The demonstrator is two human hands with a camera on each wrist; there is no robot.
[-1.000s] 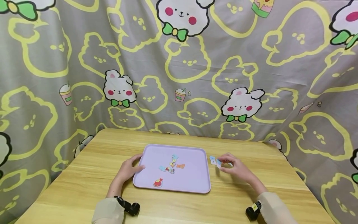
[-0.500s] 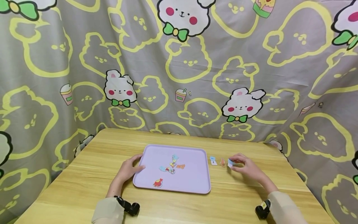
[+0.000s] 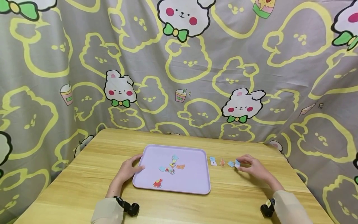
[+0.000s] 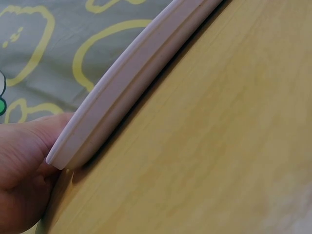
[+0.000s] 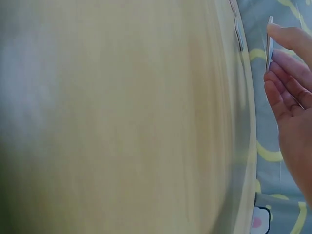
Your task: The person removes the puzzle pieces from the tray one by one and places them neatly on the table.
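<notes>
A lilac tray [image 3: 193, 174] lies on the wooden table, and my left hand [image 3: 131, 167] grips its left edge, thumb over the rim. In the left wrist view that hand [image 4: 22, 173] is at the tray's corner [image 4: 122, 83]. My right hand [image 3: 253, 168], right of the tray, pinches a small blue-and-white puzzle piece [image 3: 237, 163] between thumb and fingers. The right wrist view shows this piece [image 5: 269, 46] edge-on, thin and flat, tilted up in the fingers. Left of it in a row lie a blue piece [image 3: 230, 164], an orange piece [image 3: 222, 162] and a blue-and-white piece [image 3: 213, 161].
Several coloured pieces lie on the tray: a light blue one [image 3: 175, 157], an orange one [image 3: 180, 166], a red one [image 3: 158, 183] near its front, and a small cluster [image 3: 169, 170]. A patterned curtain [image 3: 179, 77] hangs around the table's far edge [image 3: 181, 137].
My right hand has moved rightward in steps along the table. An orange piece and then a blue piece now lie in the row behind it. My left hand stays on the tray.
</notes>
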